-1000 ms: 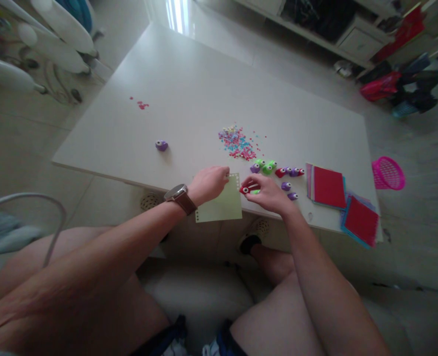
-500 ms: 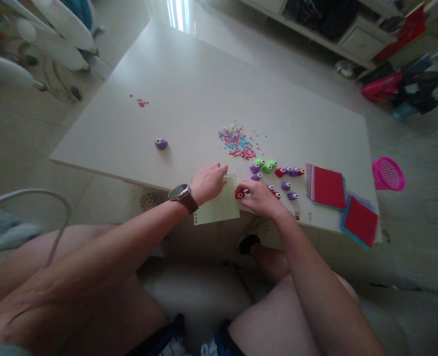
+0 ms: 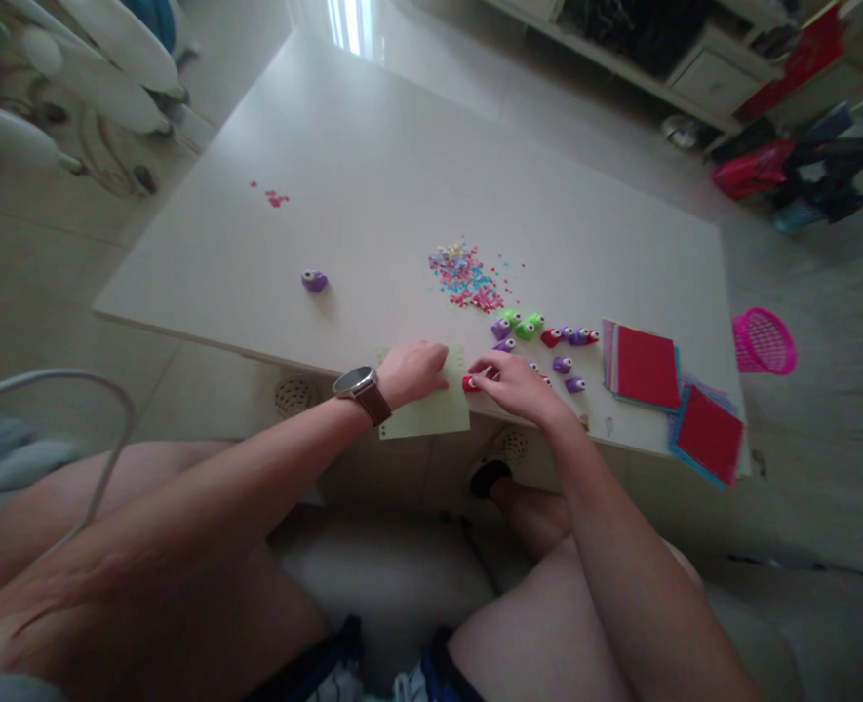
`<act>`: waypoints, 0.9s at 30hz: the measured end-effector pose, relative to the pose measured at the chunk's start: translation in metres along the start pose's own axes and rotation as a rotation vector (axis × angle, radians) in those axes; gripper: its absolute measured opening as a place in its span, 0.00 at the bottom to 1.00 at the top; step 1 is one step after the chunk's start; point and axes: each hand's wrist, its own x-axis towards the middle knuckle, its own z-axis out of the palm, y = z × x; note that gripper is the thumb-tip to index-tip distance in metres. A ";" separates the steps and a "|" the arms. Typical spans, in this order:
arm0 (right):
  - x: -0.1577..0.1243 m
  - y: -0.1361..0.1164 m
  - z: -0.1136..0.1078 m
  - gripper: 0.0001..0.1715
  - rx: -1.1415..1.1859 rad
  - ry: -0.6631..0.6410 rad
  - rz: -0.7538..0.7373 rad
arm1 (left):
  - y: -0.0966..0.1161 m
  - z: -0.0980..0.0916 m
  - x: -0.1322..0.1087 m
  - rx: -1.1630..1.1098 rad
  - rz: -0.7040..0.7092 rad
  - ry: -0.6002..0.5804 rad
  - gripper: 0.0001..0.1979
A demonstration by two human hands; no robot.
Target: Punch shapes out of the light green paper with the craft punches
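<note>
A pale yellow-green sheet of paper [image 3: 420, 419] lies at the table's near edge and overhangs it, with small punched holes along its borders. Over the sheet is my left hand [image 3: 412, 372], wearing a watch; its fingers are curled down onto the paper, their tips partly hidden. At the sheet's right edge my right hand [image 3: 508, 380] grips a small red paper punch [image 3: 469, 383], mostly covered by the fingers. Beyond that hand stand several more punches: green ones [image 3: 526, 330], purple ones [image 3: 563, 365] and red ones [image 3: 551, 337].
Punched-out confetti [image 3: 467, 278] is heaped mid-table, with a few red bits [image 3: 276, 199] farther left. A lone purple punch [image 3: 314, 281] sits on the left. Stacks of coloured paper squares [image 3: 647, 366] lie at the right end, near a pink basket [image 3: 765, 341] on the floor.
My left hand has lowered slightly, and its fingers have curled in over the sheet. The red punch has turned in my right hand and now shows less beside the paper's edge.
</note>
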 end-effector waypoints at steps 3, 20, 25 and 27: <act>0.000 -0.001 -0.001 0.05 0.002 -0.017 0.021 | -0.001 0.002 0.002 -0.002 0.010 0.005 0.10; 0.003 -0.001 0.004 0.08 -0.038 0.032 -0.048 | -0.001 0.001 0.003 -0.004 0.011 0.001 0.10; 0.001 0.000 0.004 0.03 -0.008 0.013 -0.048 | -0.002 0.002 0.003 -0.010 0.015 0.002 0.11; 0.001 0.000 0.005 0.03 -0.009 0.012 -0.048 | -0.002 0.002 0.003 -0.008 0.016 -0.001 0.11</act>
